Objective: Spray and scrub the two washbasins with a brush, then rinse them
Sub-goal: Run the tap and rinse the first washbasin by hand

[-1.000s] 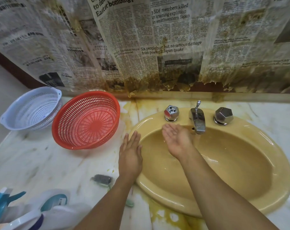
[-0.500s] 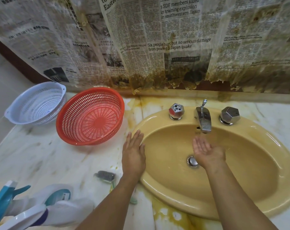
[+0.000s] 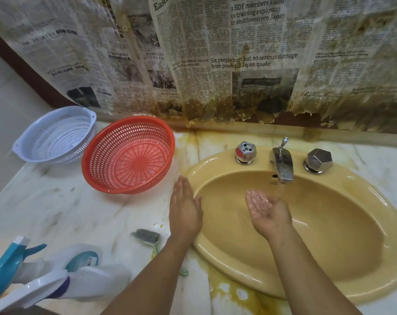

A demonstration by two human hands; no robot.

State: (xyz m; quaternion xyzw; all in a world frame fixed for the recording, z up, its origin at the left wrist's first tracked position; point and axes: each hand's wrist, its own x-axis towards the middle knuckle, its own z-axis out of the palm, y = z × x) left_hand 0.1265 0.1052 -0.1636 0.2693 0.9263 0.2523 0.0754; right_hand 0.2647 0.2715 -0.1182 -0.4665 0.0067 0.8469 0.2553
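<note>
A yellow washbasin (image 3: pixel 363 264) is set in a stained marble counter (image 3: pixel 56 212). A chrome tap (image 3: pixel 282 163) with two faceted knobs stands at its back rim, and a thin stream of water falls from the spout. My right hand (image 3: pixel 264 212) is cupped palm up inside the bowl, wet, just left of the stream, holding nothing. My left hand (image 3: pixel 185 208) rests flat, fingers straight, on the basin's left rim. A small scrub brush (image 3: pixel 146 237) lies on the counter left of my left wrist. A spray bottle (image 3: pixel 13 262) with a teal trigger lies at the lower left.
A red plastic colander (image 3: pixel 129 155) and a pale blue one (image 3: pixel 56 136) sit on the counter left of the basin. A second white bottle (image 3: pixel 56 285) lies beside the spray bottle. Stained newspaper (image 3: pixel 215 53) covers the wall behind. Yellow stains ring the basin's front.
My right hand went from the basin's back left rim to under the spout over the drain, then came back a little left, still cupped. My left hand stayed on the rim.
</note>
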